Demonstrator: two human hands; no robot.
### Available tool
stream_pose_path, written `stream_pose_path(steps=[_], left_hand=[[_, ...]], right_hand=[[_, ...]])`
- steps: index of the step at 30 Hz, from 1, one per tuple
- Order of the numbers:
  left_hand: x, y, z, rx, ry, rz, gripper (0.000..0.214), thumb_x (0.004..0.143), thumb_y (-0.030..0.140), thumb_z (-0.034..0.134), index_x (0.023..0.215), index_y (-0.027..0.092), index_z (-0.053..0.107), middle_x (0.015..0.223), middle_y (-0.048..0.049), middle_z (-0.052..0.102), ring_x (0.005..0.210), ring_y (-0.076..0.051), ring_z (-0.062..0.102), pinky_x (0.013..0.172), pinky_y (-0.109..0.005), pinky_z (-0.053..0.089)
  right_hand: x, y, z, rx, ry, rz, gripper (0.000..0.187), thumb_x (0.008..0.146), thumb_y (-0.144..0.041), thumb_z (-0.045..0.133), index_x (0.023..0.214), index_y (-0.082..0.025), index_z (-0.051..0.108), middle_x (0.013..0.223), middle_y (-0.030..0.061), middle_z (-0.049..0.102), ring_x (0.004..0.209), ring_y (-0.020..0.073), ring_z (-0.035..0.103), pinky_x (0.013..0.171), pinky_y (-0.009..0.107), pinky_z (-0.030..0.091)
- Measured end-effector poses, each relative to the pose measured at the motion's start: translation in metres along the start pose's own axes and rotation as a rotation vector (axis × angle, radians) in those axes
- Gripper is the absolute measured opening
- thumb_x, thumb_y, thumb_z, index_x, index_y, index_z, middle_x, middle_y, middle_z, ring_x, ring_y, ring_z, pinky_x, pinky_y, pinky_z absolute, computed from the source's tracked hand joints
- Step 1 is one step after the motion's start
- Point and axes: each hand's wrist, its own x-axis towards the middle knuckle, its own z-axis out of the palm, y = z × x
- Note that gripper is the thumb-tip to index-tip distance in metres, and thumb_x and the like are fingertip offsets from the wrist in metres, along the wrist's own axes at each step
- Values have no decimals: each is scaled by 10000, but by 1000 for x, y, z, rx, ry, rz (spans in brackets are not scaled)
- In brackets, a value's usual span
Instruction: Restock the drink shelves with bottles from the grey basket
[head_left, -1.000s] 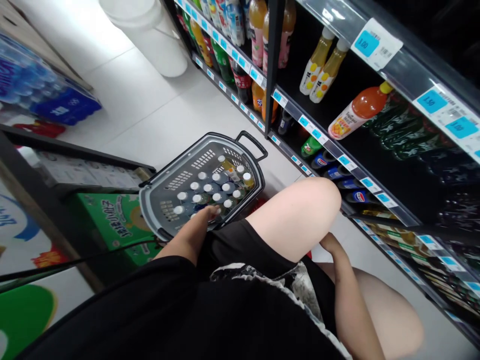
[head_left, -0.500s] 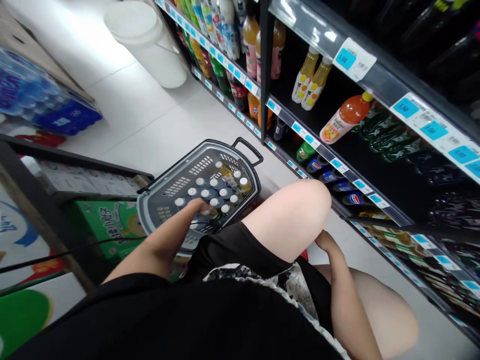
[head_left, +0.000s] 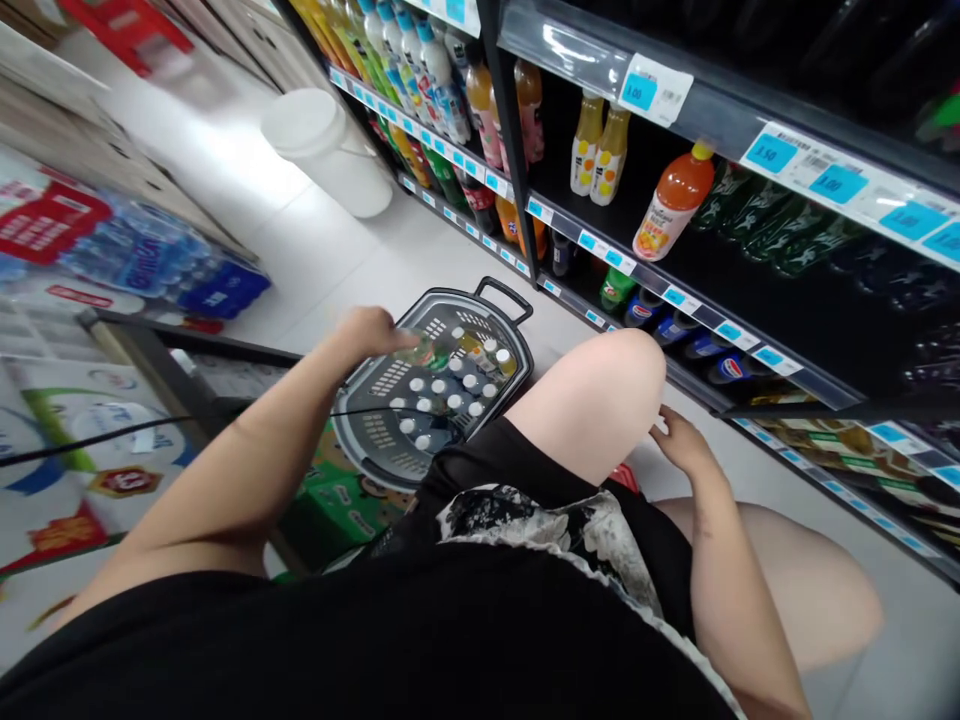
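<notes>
My left hand [head_left: 367, 332] is closed on a clear bottle with green on it [head_left: 430, 352], held tilted over the far left side of a grey shopping basket [head_left: 379, 432]. The basket stands on the floor and holds several white-capped bottles [head_left: 439, 388] upright, close together. Yellow drink bottles [head_left: 472, 345] stand at its right end. Past my raised knee, my right hand [head_left: 684, 442] hangs with its fingers apart and nothing in it.
Shelves of drinks run along the right, with an orange-red bottle [head_left: 673, 205] leaning on one. A white bucket [head_left: 330, 150] stands on the floor ahead. Packs of bottled water [head_left: 161, 255] and a dark-framed rack [head_left: 180, 345] with cartons are at left. A black cable [head_left: 247, 412] crosses the view.
My left hand has risen out from among the bottles and moved to the basket's far left side, with the bottle in it. My right hand has come further into view beside the knee.
</notes>
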Motion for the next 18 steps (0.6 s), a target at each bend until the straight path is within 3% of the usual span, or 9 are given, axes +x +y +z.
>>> stream_pose_path(steps=[3, 6, 10, 14, 15, 16, 18], left_hand=[[-11, 30, -39, 11, 276, 6, 478, 734, 558, 743, 570, 179, 502, 482, 68, 344, 541, -93, 258, 675, -282, 431], [-26, 69, -78, -128, 587, 72, 417, 694, 477, 762, 579, 190, 482, 511, 70, 347, 539, -81, 255, 705, -302, 454], [-62, 132, -123, -388, 1093, 433, 385, 679, 460, 746, 620, 166, 505, 581, 48, 387, 576, -77, 346, 727, -280, 440], [-113, 204, -150, -706, 1690, 861, 437, 838, 552, 572, 746, 128, 625, 668, -14, 481, 659, -120, 501, 700, -268, 397], [-127, 222, -153, -846, 1751, 923, 455, 867, 559, 534, 750, 131, 635, 678, -25, 500, 675, -132, 520, 699, -279, 391], [-139, 240, -155, -1006, 1712, 978, 450, 879, 551, 531, 742, 137, 637, 687, -35, 525, 682, -144, 534, 696, -293, 393], [-160, 274, -152, -1312, 1440, 1108, 388, 886, 496, 567, 723, 150, 631, 680, -38, 565, 647, -145, 534, 644, -292, 395]], right_hand=[[-7, 2, -4, 60, 106, -32, 578, 946, -452, 483, 1404, -100, 509, 1365, 184, 587, 1196, 334, 605, 987, 453, 486], [-13, 2, -7, 120, 187, -43, 613, 926, -505, 479, 1390, -107, 522, 1370, 179, 584, 1170, 338, 614, 988, 477, 481], [-17, -4, -12, 276, 321, -51, 643, 889, -566, 508, 1348, -116, 551, 1336, 189, 603, 1131, 344, 626, 969, 498, 478], [-14, -19, -26, 674, 451, -67, 575, 854, -609, 582, 1207, -157, 617, 1238, 168, 658, 1068, 309, 647, 925, 464, 491], [-13, -22, -30, 822, 460, -68, 575, 847, -628, 591, 1180, -161, 622, 1212, 165, 669, 1050, 299, 655, 911, 446, 495], [-13, -24, -35, 983, 451, -70, 594, 843, -658, 588, 1167, -162, 620, 1195, 166, 674, 1037, 293, 663, 894, 429, 501], [-14, -22, -43, 1290, 348, -92, 679, 826, -748, 543, 1167, -164, 605, 1183, 169, 676, 1027, 290, 675, 850, 398, 518]])
